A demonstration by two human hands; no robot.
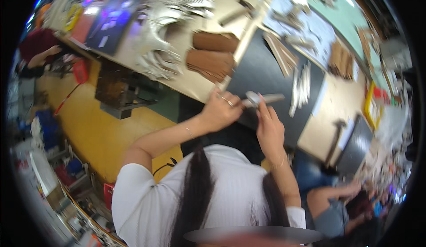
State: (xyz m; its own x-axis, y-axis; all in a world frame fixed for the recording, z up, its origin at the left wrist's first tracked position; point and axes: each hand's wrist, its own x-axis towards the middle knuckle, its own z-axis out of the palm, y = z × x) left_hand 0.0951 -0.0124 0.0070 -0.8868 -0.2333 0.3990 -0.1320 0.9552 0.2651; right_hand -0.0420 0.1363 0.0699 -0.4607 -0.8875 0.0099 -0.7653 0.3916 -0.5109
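Both my hands are close together over the near edge of a dark grey work mat point(255, 67). My left hand point(222, 109), with a ring on one finger, is closed around the left end of a narrow light-brown strip point(273, 98). With bent fingers, my right hand point(270, 125) pinches the strip beside a small whitish rounded piece point(253, 97), whose kind is too blurred to make out. Right of my hands lie several thin white strips point(301, 89). Beyond them is a bundle of beige strips point(282, 54).
Stacked brown leather-like pieces point(211, 56) and white cut-out pieces point(155, 38) lie to the left on the wooden table point(193, 85). Further right are more brown pieces point(341, 60), a hammer point(335, 140) and a yellow-framed tray point(369, 109). Another person's arm point(330, 196) is at the lower right.
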